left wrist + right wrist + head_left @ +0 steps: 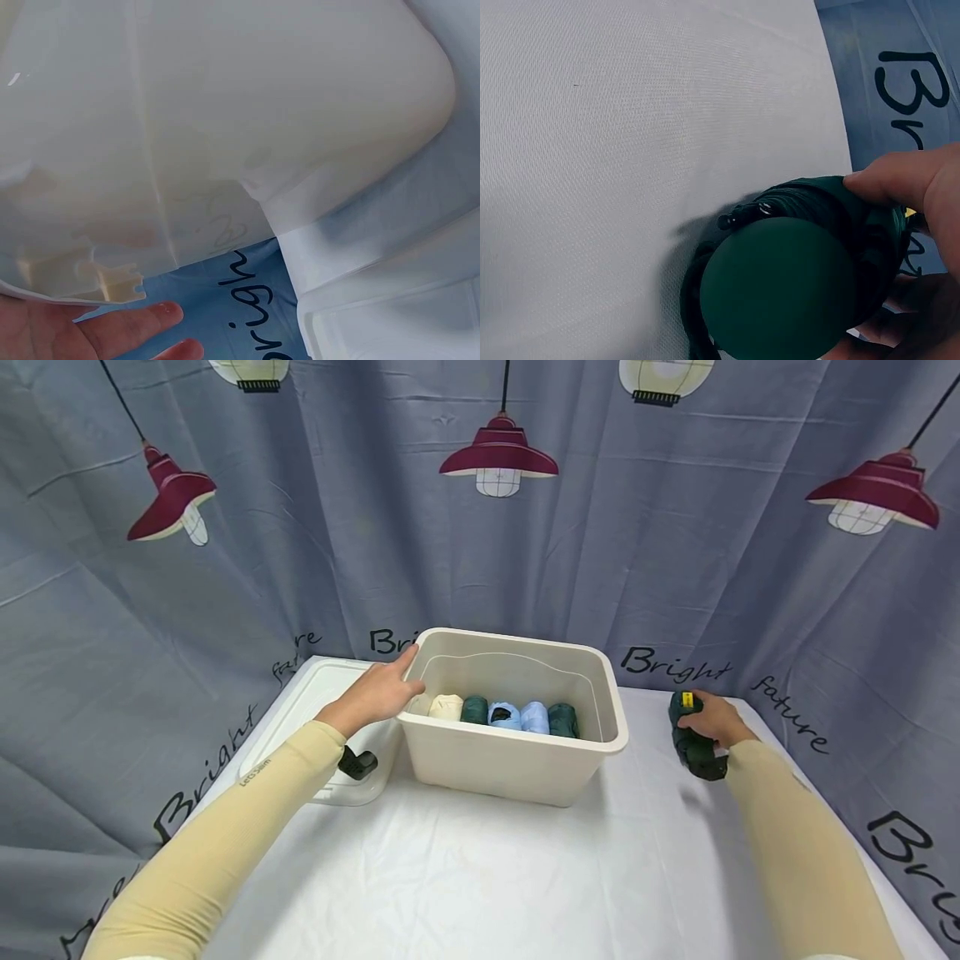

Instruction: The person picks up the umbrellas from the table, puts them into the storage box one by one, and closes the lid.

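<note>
My left hand [381, 692] rests at the left rim of a cream plastic bin [502, 768], fingers extended along its outer side. In the left wrist view, straight fingers [135, 326] show just beyond the bin's edge. Rolled bundles lie in a row inside the bin: a cream one [446, 707], dark green ones [563, 720] and light blue ones [535, 717]. At the table's right side, my right hand [716, 720] grips a dark green folded umbrella [780, 289]. Its rounded end and gathered fabric face the right wrist camera, close over the white cloth.
A white lid [330, 681] lies left of the bin, partly beneath my left forearm. The white-covered table [480, 877] runs back to a grey-blue curtain [585, 552] printed with lamps and lettering. A black wrist camera [357, 763] hangs under my left sleeve.
</note>
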A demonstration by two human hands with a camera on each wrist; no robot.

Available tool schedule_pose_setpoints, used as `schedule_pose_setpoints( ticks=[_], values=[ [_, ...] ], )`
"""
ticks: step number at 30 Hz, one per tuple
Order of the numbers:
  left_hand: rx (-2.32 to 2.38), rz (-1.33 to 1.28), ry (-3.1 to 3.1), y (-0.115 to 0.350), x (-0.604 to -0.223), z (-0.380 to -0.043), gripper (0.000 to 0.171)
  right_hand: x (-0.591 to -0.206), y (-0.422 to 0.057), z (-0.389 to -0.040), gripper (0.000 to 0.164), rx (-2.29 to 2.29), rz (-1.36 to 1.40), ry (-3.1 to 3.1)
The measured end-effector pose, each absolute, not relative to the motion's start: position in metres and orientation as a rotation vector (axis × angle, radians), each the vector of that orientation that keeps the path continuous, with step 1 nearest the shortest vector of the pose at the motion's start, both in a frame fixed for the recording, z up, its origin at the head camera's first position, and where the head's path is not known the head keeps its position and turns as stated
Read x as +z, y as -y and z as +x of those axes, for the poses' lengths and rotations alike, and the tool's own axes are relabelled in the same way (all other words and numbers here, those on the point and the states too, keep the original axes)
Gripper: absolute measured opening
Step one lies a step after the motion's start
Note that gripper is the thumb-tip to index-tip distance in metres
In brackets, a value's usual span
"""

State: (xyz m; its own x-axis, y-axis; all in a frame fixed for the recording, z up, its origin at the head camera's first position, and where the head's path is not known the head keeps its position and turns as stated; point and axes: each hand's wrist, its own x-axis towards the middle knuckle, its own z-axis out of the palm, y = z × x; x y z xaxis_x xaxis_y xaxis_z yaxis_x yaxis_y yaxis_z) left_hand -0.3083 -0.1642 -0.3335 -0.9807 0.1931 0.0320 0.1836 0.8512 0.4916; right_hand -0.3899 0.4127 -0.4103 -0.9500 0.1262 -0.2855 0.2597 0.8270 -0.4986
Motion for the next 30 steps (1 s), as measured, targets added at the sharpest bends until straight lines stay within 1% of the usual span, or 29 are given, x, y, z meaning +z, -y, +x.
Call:
schedule_pose_setpoints(
  ticks=[11,15,30],
  values=[
    [0.79,0.321,-3.001,0.164,-0.332,-0.308,0.081,-0.399,-0.409,-0.382,0.091,-0.834,0.264,-2.802],
    [0.782,0.319,-3.004,0.165,-0.333,-0.309,0.081,-0.393,-0.402,-0.381,0.091,-0.834,0.279,-2.81],
    [0.766,0.316,-3.008,0.162,-0.332,-0.309,0.082,-0.375,-0.378,-0.374,0.091,-0.89,0.205,-2.875]
  ],
)
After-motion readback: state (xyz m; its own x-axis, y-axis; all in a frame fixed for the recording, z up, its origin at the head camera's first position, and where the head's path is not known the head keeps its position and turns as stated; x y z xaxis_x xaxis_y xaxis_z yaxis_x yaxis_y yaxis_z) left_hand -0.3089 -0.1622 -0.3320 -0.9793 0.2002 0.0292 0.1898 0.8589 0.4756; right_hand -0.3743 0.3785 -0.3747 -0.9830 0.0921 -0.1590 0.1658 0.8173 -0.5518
